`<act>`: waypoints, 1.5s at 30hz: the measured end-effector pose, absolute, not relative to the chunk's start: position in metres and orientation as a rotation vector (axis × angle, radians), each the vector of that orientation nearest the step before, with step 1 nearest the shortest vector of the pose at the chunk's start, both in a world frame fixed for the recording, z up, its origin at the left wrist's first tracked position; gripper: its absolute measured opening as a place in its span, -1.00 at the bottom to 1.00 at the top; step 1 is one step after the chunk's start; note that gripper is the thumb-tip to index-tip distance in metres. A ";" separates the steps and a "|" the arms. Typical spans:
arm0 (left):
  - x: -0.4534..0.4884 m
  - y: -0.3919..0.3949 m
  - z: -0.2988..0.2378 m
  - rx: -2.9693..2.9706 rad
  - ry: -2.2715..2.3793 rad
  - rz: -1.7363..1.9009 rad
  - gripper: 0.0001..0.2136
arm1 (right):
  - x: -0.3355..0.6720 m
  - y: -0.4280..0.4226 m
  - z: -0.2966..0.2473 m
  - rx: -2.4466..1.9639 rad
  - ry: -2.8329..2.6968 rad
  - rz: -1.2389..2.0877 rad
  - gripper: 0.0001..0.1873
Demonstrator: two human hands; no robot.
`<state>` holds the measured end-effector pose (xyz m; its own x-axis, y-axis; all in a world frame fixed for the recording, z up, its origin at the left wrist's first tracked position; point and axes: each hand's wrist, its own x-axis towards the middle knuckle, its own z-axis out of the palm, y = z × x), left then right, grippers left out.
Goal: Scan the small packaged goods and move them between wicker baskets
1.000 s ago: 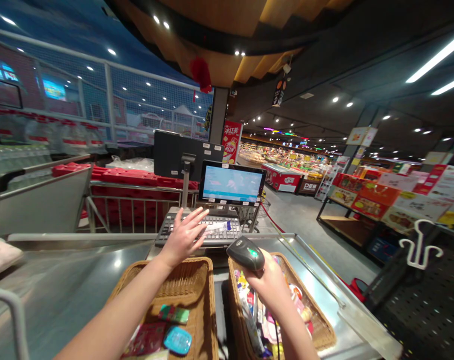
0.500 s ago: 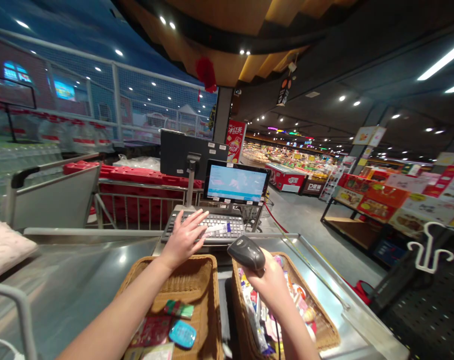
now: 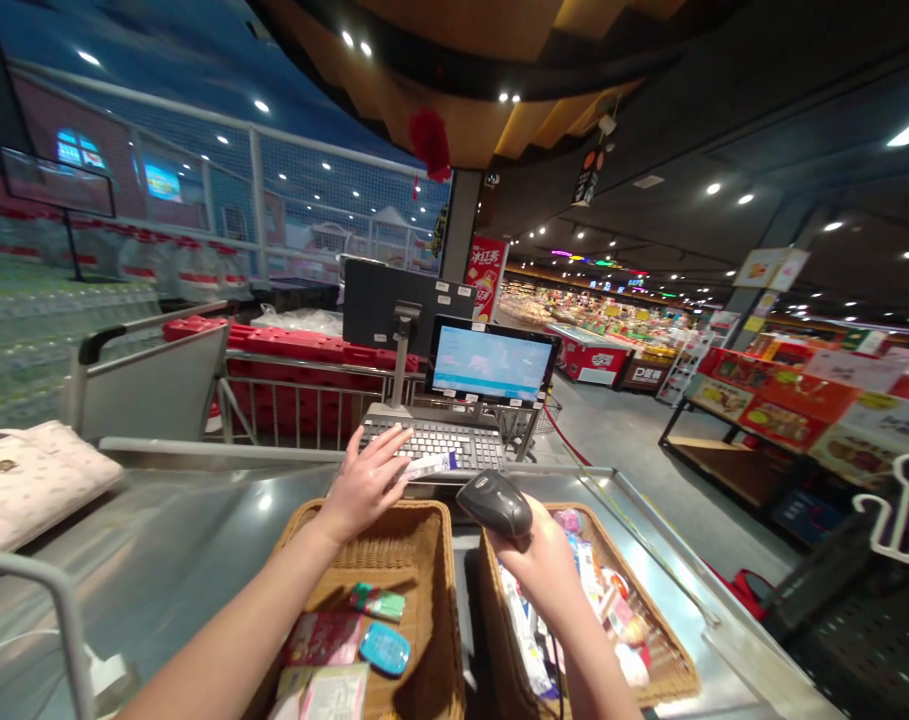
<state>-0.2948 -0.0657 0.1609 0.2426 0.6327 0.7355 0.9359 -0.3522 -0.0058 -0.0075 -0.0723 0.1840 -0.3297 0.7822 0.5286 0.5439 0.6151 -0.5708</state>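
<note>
My left hand point(image 3: 365, 482) is over the left end of the black keyboard point(image 3: 461, 440). A slim white packet with a purple end point(image 3: 433, 465) sticks out from under it, pinched near the thumb. Its other fingers are stretched out. My right hand point(image 3: 533, 545) is wrapped round a black barcode scanner point(image 3: 497, 503), whose cord hangs down over the right wicker basket point(image 3: 668, 655). That basket is full of small packaged goods. In the left wicker basket point(image 3: 445, 590) lie a blue oval pack point(image 3: 385, 649), a green pack point(image 3: 379, 602) and several flat packets.
A lit screen point(image 3: 491, 362) stands behind the keyboard, beside a second monitor seen from its back point(image 3: 375, 305). A pale patterned bag point(image 3: 41, 485) lies on the metal counter point(image 3: 221, 510) at left. A grey metal rail point(image 3: 64, 610) curves up at the near left.
The view has turned a little left, so the scene sits further right. My left hand and the packet have drawn slightly back from the keyboard's middle. The scanner stays in my right hand.
</note>
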 end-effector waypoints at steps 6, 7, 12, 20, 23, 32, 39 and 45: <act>-0.312 -0.078 0.148 -2.058 -1.481 -0.879 -0.82 | -0.021 -0.076 0.184 -1.033 -2.042 0.396 -0.64; -0.315 -0.080 0.146 -2.056 -1.488 -0.879 -0.82 | -0.024 -0.077 0.184 -1.032 -2.044 0.403 -0.65; -0.331 -0.089 0.132 -2.068 -1.528 -0.856 -0.82 | -0.033 -0.080 0.182 -1.026 -2.065 0.428 -0.64; -0.341 -0.103 0.085 -2.229 -1.670 -0.738 -0.79 | -0.047 -0.084 0.173 -1.063 -2.069 0.432 -0.61; -0.344 -0.107 0.071 -2.280 -1.726 -0.713 -0.82 | -0.053 -0.087 0.172 -1.073 -2.065 0.455 -0.62; -0.353 -0.115 0.039 -2.301 -2.151 -0.521 -0.85 | -0.066 -0.094 0.172 -1.048 -2.075 0.507 -0.70; -0.358 -0.110 0.015 -2.256 -2.344 -0.390 -0.66 | -0.070 -0.096 0.169 -1.026 -2.063 0.505 -0.72; -0.351 -0.113 0.002 -2.199 -2.514 -0.108 -0.57 | -0.067 -0.096 0.169 -1.051 -2.052 0.509 -0.72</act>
